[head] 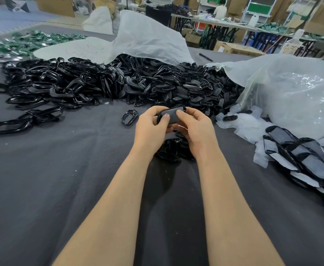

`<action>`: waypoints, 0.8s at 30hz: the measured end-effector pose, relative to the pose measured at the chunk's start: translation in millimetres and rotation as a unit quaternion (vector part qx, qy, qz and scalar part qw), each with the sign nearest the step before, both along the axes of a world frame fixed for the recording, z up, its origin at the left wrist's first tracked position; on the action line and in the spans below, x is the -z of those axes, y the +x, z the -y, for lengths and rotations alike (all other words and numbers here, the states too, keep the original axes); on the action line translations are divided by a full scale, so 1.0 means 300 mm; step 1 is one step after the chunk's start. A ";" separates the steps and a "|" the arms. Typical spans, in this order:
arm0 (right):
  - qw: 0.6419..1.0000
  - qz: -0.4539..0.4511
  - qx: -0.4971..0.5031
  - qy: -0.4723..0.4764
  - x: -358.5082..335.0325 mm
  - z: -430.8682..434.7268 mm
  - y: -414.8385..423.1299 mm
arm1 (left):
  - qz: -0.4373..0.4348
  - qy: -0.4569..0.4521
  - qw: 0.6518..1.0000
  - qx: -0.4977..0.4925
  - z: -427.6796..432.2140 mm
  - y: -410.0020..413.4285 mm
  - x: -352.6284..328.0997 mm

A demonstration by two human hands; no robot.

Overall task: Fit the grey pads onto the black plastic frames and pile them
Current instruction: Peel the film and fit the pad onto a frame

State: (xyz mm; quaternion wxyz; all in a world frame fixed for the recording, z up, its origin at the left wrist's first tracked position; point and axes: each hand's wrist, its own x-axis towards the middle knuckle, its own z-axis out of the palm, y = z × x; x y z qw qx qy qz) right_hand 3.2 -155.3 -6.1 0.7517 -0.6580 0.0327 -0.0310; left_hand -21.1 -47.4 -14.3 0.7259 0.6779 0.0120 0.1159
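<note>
While a heap of black frames (70,87) sprawls across the table's (61,169) far left, one loose frame (129,117) lies just left of the hands. Above the table's middle, the left hand (153,129) and right hand (193,127) pinch a held frame (183,108), both thumbs pressing the grey pad (171,116) on it. Finished pieces (307,160) pile at the right edge. Scrawl on the white sheet (84,49) is unreadable.

Both forearms are pointing forward. The left hand (151,129) and right hand (195,127) are gripping one grey pad (171,115), thumbs pressing on top.
</note>
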 end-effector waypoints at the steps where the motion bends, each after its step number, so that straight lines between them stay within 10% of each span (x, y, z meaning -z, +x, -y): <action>1: 1.000 0.006 -0.009 -0.003 -0.002 0.001 -0.002 | 0.001 0.002 1.000 0.003 0.001 -0.001 -0.001; 24: 1.000 -0.003 -0.002 -0.015 0.002 -0.021 -0.007 | -0.031 -0.078 0.996 0.011 0.005 0.000 -0.004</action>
